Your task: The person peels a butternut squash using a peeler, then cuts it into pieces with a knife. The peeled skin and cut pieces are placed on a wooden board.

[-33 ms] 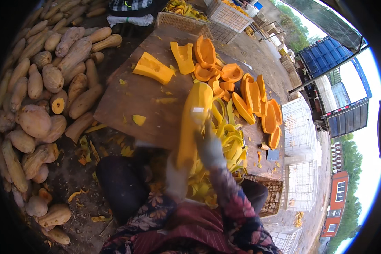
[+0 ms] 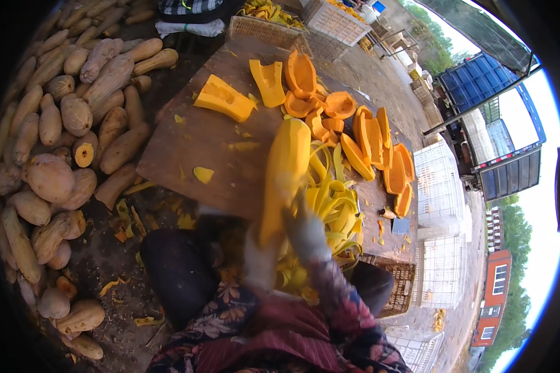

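A long peeled butternut squash, bright yellow, slants up and away from my lap. My gloved left hand is closed round its lower end. Against the squash's right side is my gloved right hand, closed on what looks like a peeler, smeared by motion. Long curly yellow-green peel strips are heaped just right of that hand. Beyond the squash, halved orange squash pieces lie on the brown board, some hollowed out.
Unpeeled tan squashes are piled on the ground at the left. A wicker-like crate stands by my right knee. White crates are stacked to the right. A crate of peelings sits behind the board; a blue truck is farther off.
My right hand has slid slightly down and toward me along the squash. A pale, flat patch seen on the squash earlier no longer shows.
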`<state>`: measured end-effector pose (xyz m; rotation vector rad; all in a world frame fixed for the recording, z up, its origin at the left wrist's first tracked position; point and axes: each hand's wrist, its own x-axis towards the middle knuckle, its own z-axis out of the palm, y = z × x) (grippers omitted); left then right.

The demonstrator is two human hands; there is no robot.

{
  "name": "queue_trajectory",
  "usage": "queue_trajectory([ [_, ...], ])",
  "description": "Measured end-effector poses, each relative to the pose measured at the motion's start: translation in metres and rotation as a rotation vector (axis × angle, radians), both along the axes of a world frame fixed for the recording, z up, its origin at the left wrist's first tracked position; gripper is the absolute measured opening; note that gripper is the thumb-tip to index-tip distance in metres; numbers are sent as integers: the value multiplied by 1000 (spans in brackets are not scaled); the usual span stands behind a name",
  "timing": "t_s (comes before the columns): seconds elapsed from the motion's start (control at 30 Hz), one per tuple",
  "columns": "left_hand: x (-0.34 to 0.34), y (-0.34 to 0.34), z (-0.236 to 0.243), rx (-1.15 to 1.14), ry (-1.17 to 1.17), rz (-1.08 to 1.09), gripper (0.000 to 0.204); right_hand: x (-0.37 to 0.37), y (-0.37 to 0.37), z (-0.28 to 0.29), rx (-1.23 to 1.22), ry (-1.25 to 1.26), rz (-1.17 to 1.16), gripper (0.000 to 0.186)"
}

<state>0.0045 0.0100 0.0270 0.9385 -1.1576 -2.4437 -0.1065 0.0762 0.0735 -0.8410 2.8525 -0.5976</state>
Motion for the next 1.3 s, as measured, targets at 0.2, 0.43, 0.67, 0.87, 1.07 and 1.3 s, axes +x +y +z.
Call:
queue_trajectory([
  [0.2,6,2,-7,94,108,86,63,78,97,9,-175,-166,298,51],
  [0.43,4,-38,-8,70,-32,116,56,-57,61,35,-281,-77,-78,60],
  [0.67,-10,-114,7,-544,-66,446,75,-126,125,17,-629,-107,-493,69],
  [0.87,-15,-41,25,-1530,65,206,85,-63,189,-52,-852,-124,-598,71],
  [1.07,-125,8,4,-1160,43,-352,89,-37,175,-99,-932,-211,-669,74],
  [1.3,-136,47,1,-1153,102,-827,86,-4,171,-91,-900,-348,-370,75],
])
